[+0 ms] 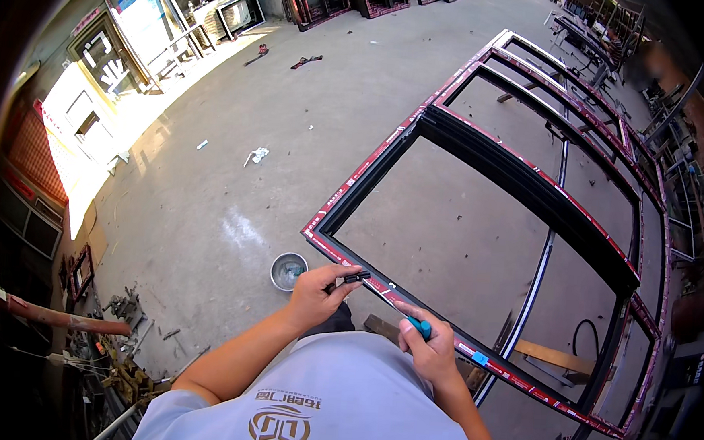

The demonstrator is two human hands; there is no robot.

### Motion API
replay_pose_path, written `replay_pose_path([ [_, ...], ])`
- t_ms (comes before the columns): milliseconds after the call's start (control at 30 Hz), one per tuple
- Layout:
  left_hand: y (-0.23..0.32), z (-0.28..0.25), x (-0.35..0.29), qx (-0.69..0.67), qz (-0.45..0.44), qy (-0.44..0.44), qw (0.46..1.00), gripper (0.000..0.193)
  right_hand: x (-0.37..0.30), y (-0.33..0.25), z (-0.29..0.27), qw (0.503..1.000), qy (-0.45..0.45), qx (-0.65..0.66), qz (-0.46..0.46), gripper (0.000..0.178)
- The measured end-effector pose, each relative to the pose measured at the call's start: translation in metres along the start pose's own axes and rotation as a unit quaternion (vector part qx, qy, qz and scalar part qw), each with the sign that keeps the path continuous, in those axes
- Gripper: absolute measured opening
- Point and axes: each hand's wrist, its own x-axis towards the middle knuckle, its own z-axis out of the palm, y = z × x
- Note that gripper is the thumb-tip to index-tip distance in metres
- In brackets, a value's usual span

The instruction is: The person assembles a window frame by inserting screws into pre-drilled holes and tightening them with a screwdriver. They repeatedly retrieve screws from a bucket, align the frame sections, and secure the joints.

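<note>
In front of me lies a large black window frame (pixel 352 184) with red film along its edges. My left hand (pixel 315 297) is closed at the frame's near edge, pinching a small black fitting (pixel 355 277) between thumb and fingers. To its right, my right hand (pixel 434 350) wraps round what looks like a screwdriver with a teal handle (pixel 419 327). Its thin shaft points toward the near rail, and whether the tip touches is too small to tell. A blue sticker (pixel 480 358) sits on that rail, right of my right hand.
A metal bowl (pixel 289 271) with small items stands on the floor beside my left hand. Metal stands (pixel 539 272) support the frame, which extends far right. Scrap pieces (pixel 125 307) lie at lower left. More frames (pixel 313 0) lean at the back; litter (pixel 257 156) dots the concrete.
</note>
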Motion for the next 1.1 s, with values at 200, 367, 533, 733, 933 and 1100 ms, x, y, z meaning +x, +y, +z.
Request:
replay_pose_path([
  [200, 0.001, 0.009, -0.009, 0.013, 0.050, 0.033, 0.998, 0.037, -0.001, 0.002, 0.004, 0.999, -0.004, -0.049, -0.007, 0.032],
  [367, -0.002, 0.007, -0.010, 0.089, 0.138, 0.081, 0.983, 0.037, 0.002, 0.000, 0.004, 0.995, -0.028, 0.062, 0.067, 0.037],
  [533, 0.014, 0.006, 0.010, 0.150, 0.204, 0.111, 0.961, 0.036, 0.010, 0.017, -0.001, 0.946, -0.066, 0.288, 0.134, 0.048],
  [733, 0.023, 0.012, 0.023, 0.159, 0.202, 0.074, 0.964, 0.035, 0.013, 0.018, -0.006, 0.997, -0.066, 0.029, 0.038, 0.040],
  [933, 0.032, 0.012, 0.034, 0.155, 0.262, 0.020, 0.953, 0.046, 0.029, 0.035, -0.022, 0.987, 0.015, -0.078, -0.141, 0.026],
  [1100, 0.042, 0.017, 0.029, 0.046, 0.205, -0.022, 0.978, 0.069, 0.037, 0.053, -0.035, 0.992, 0.008, 0.002, -0.126, 0.024],
])
